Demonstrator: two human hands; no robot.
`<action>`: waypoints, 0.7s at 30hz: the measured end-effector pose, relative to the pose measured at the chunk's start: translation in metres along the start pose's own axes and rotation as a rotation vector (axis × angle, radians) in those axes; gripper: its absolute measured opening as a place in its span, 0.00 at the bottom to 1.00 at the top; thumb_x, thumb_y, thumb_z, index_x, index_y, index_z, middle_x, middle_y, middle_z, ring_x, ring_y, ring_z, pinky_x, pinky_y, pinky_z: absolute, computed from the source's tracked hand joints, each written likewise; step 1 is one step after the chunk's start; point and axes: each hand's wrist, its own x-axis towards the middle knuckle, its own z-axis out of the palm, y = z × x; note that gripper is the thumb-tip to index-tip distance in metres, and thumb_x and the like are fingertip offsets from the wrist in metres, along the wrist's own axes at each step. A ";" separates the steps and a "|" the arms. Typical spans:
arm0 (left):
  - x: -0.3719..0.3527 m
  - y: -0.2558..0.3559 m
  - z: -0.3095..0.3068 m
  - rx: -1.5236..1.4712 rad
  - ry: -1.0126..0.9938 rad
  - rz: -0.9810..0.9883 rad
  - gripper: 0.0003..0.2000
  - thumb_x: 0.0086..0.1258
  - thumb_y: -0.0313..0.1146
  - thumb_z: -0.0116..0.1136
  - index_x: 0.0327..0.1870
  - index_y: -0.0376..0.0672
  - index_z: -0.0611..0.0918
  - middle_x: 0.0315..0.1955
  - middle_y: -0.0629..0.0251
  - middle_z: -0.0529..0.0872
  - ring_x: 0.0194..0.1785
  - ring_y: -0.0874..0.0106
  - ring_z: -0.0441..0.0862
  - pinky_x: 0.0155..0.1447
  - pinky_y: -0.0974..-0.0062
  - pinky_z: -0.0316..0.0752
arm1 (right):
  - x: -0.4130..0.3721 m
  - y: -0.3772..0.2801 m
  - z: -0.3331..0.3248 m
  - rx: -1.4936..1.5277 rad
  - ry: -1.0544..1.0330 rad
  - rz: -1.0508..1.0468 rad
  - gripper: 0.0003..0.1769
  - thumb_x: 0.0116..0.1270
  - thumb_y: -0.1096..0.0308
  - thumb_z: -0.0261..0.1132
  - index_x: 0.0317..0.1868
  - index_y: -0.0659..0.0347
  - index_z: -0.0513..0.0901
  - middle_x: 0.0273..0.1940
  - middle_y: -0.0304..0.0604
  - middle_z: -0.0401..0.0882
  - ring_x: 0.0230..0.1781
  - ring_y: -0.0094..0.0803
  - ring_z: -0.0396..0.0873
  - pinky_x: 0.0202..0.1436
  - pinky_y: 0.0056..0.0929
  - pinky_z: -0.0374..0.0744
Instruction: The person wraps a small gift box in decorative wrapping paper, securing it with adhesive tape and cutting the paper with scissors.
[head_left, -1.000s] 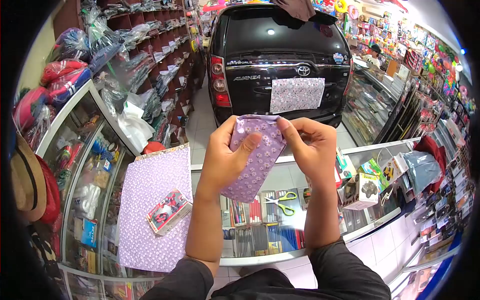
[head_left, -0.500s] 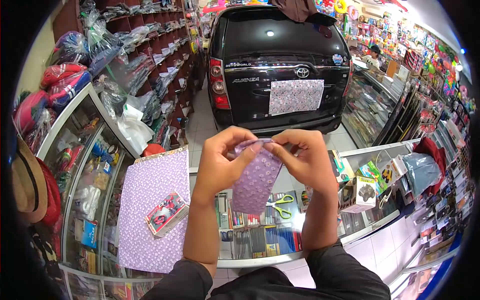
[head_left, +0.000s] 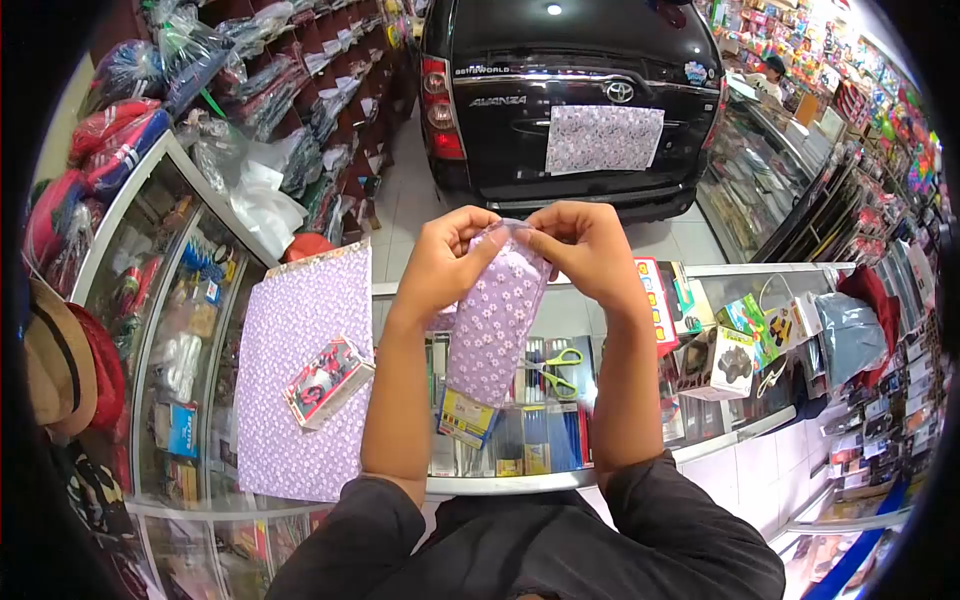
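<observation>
In front of me, above the glass counter, I hold a package wrapped in purple flower-patterned paper (head_left: 493, 325) by its upper end. My left hand (head_left: 450, 262) pinches the top edge from the left, thumb against the paper and fingers curled. My right hand (head_left: 588, 248) pinches the same edge from the right, its thumb close to the left thumb. The package hangs down between my forearms. Just right of it, scissors with lime-green handles (head_left: 557, 372) lie on the glass, their blades partly hidden behind the package.
A matching purple flowered sheet (head_left: 290, 430) lies to the left, with a small toy box (head_left: 330, 382) on it. Several boxed goods (head_left: 722, 362) stand right on the counter (head_left: 520, 484). Beyond it is a parked black car (head_left: 590, 60). A person (head_left: 768, 78) is at the far right.
My view has tilted down, so the car sits higher in the frame. The package has turned to show a broader face, with both hands still pinching its top. A yellow packet now shows below it.
</observation>
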 end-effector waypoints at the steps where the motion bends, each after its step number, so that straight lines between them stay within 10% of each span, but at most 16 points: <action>1: 0.002 -0.007 -0.005 -0.002 0.007 -0.012 0.15 0.69 0.30 0.67 0.52 0.33 0.80 0.40 0.67 0.86 0.42 0.82 0.81 0.46 0.81 0.77 | 0.002 0.004 -0.003 0.008 -0.014 0.036 0.08 0.65 0.73 0.70 0.37 0.73 0.85 0.27 0.39 0.85 0.26 0.18 0.79 0.29 0.19 0.77; 4: -0.003 -0.015 -0.018 0.083 -0.309 -0.153 0.39 0.63 0.34 0.73 0.71 0.35 0.63 0.58 0.58 0.79 0.58 0.73 0.79 0.61 0.70 0.76 | 0.006 0.021 -0.008 0.037 -0.031 0.089 0.08 0.65 0.73 0.70 0.38 0.72 0.85 0.28 0.40 0.84 0.26 0.19 0.80 0.27 0.21 0.78; 11: -0.031 -0.021 -0.021 0.276 -0.456 -0.446 0.41 0.58 0.30 0.75 0.72 0.36 0.64 0.59 0.61 0.79 0.60 0.73 0.78 0.66 0.70 0.72 | 0.015 0.049 -0.007 0.018 -0.004 0.186 0.08 0.66 0.72 0.71 0.37 0.70 0.84 0.28 0.38 0.84 0.26 0.18 0.79 0.28 0.19 0.77; 21: -0.101 -0.053 0.012 -0.023 0.002 -0.508 0.38 0.56 0.30 0.77 0.67 0.36 0.68 0.52 0.63 0.84 0.54 0.74 0.82 0.57 0.73 0.78 | 0.007 0.105 0.039 -0.295 -0.024 0.184 0.11 0.63 0.67 0.71 0.40 0.66 0.86 0.28 0.42 0.85 0.25 0.22 0.80 0.29 0.25 0.78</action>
